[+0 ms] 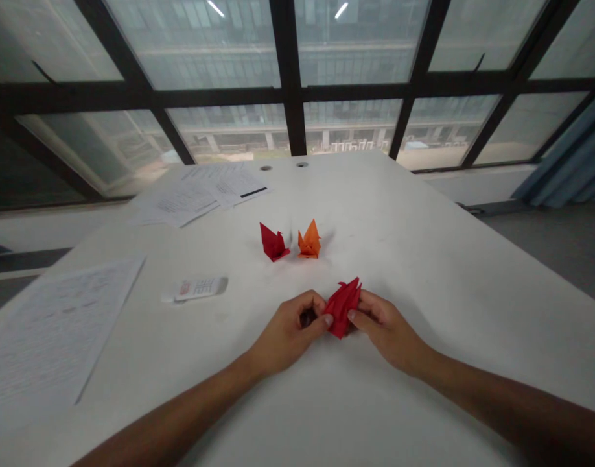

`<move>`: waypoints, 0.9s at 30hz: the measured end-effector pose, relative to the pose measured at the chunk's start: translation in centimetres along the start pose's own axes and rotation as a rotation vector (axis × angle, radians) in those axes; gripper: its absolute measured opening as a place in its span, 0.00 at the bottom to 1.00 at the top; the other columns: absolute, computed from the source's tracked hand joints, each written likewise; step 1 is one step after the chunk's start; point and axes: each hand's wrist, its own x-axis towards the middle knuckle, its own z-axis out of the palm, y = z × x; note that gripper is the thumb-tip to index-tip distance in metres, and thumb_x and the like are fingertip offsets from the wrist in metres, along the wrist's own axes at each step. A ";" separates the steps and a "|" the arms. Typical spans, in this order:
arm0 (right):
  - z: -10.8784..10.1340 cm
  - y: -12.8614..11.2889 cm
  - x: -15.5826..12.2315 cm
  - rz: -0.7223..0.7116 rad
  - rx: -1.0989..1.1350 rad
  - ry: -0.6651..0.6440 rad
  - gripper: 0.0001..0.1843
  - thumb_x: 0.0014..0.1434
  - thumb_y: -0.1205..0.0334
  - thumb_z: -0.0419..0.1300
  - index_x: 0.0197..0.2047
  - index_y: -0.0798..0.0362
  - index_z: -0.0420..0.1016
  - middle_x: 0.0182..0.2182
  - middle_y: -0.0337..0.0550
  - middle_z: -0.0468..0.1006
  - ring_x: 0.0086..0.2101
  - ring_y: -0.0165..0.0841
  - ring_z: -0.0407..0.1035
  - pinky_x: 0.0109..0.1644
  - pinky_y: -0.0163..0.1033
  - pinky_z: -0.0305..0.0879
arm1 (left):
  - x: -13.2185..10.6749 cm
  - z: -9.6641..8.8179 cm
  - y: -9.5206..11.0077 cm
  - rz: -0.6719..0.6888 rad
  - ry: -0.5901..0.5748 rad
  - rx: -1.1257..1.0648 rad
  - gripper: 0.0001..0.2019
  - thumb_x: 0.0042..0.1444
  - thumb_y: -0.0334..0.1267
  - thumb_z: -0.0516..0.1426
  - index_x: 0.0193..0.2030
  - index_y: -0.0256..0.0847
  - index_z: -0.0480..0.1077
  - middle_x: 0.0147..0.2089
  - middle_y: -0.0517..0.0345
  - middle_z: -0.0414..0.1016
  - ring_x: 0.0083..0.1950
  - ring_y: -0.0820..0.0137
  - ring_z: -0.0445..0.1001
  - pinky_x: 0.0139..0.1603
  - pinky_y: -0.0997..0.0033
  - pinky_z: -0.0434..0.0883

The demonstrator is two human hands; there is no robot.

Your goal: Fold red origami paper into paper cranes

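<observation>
Between my two hands is a red origami crane, its folded wings close together and tilted upward. My left hand pinches its left side, thumb in front and fingers behind. On the other side my right hand grips it the same way, thumb pressed on the front. Farther off on the table stand a dark red paper crane and, just right of it, an orange paper crane. The fingertips behind the held crane are partly hidden.
The white table reaches to the windows. Printed sheets lie at the back left, another paper at the near left. A small white packet with print lies left of my hands. A blue curtain hangs far right.
</observation>
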 end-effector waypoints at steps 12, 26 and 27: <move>0.5 -0.6 0.8 0.069 -0.148 -0.032 0.14 0.64 0.57 0.66 0.50 0.53 0.74 0.38 0.41 0.77 0.36 0.32 0.71 0.36 0.36 0.68 | 0.5 -0.4 0.7 0.083 0.026 -0.139 0.14 0.68 0.49 0.59 0.46 0.39 0.68 0.40 0.57 0.74 0.39 0.71 0.70 0.41 0.70 0.66; -0.8 -1.2 0.4 0.167 -0.199 -0.159 0.16 0.67 0.50 0.62 0.39 0.55 0.75 0.25 0.34 0.67 0.25 0.27 0.60 0.29 0.34 0.56 | 1.1 -0.8 0.2 0.127 0.067 -0.225 0.12 0.65 0.44 0.62 0.39 0.37 0.71 0.32 0.62 0.70 0.33 0.75 0.65 0.36 0.75 0.63; -0.8 -1.2 0.5 0.172 -0.188 -0.154 0.15 0.67 0.50 0.63 0.39 0.55 0.75 0.25 0.34 0.68 0.25 0.26 0.60 0.29 0.34 0.56 | 0.9 -0.8 0.2 0.125 0.076 -0.205 0.11 0.66 0.44 0.62 0.40 0.37 0.71 0.32 0.62 0.69 0.32 0.76 0.64 0.35 0.75 0.63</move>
